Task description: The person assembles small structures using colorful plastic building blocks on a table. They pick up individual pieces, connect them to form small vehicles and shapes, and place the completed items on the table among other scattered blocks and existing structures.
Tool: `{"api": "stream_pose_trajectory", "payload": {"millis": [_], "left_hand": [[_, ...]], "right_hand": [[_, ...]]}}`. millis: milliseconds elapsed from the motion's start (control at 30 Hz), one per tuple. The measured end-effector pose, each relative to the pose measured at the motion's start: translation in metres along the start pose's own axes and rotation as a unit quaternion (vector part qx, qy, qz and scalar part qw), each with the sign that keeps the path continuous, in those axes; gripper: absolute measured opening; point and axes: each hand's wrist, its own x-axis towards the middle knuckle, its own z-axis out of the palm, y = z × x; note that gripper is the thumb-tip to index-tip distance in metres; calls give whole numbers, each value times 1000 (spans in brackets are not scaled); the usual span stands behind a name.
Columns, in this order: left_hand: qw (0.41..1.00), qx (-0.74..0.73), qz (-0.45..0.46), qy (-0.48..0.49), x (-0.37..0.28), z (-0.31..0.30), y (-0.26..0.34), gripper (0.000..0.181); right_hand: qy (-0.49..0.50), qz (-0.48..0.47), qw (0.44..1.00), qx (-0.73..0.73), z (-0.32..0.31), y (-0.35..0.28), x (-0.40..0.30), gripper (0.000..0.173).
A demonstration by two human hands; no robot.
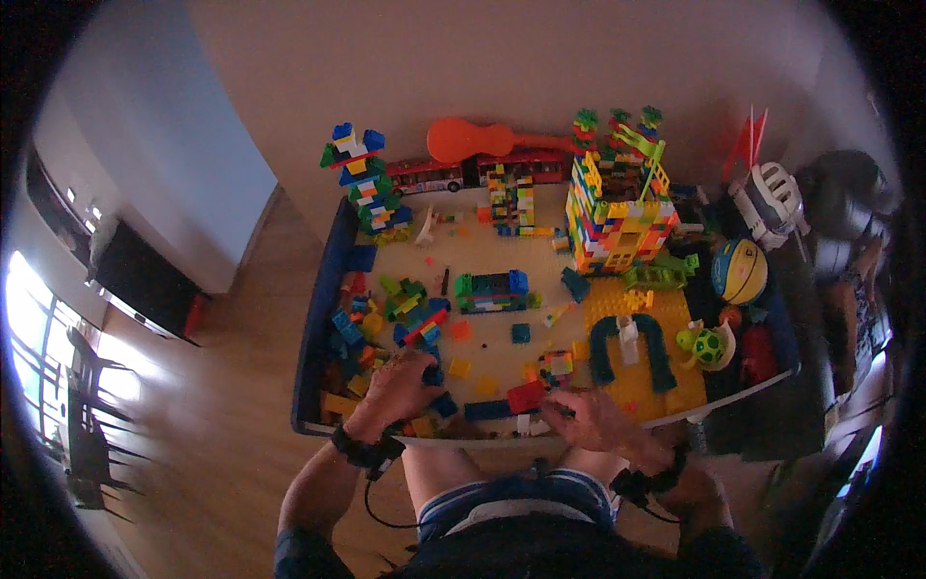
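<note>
At the near left of a large play tray, my left hand point(398, 387) curls its thumb and fingers around a dark blue toy brick point(432, 373). A second dark blue brick point(444, 405) lies just below that thumb. My right hand point(589, 418) is over the tray's near edge, fingertips bent in beside a red brick point(526, 396); whether they grip anything is hidden. Left of the red brick lies a long dark blue brick point(487, 410). A small multicoloured brick build point(557, 365) stands beyond my right fingers. Black bands with cables sit on both wrists.
Loose bricks point(349, 329) crowd the tray's left side. A brick car point(492, 291) sits mid-tray. Tall brick towers point(372, 192) and a brick house point(621, 224) stand farther back. On the right are a dark green arch point(600, 347), a turtle toy point(709, 347) and a ball point(739, 271).
</note>
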Motion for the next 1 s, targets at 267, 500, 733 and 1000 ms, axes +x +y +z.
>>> {"api": "stream_pose_trajectory", "payload": {"millis": [267, 500, 733, 1000], "left_hand": [[990, -31, -69, -120, 11, -43, 22, 41], [983, 54, -133, 115, 36, -40, -9, 51], [981, 12, -192, 17, 49, -35, -13, 59], [977, -38, -71, 196, -4, -65, 46, 52]], "right_hand": [[15, 50, 994, 94, 20, -5, -19, 16], [1, 28, 999, 42, 8, -21, -11, 16], [37, 37, 999, 1, 12, -17, -14, 20], [73, 54, 983, 161, 24, -13, -11, 21]]}}
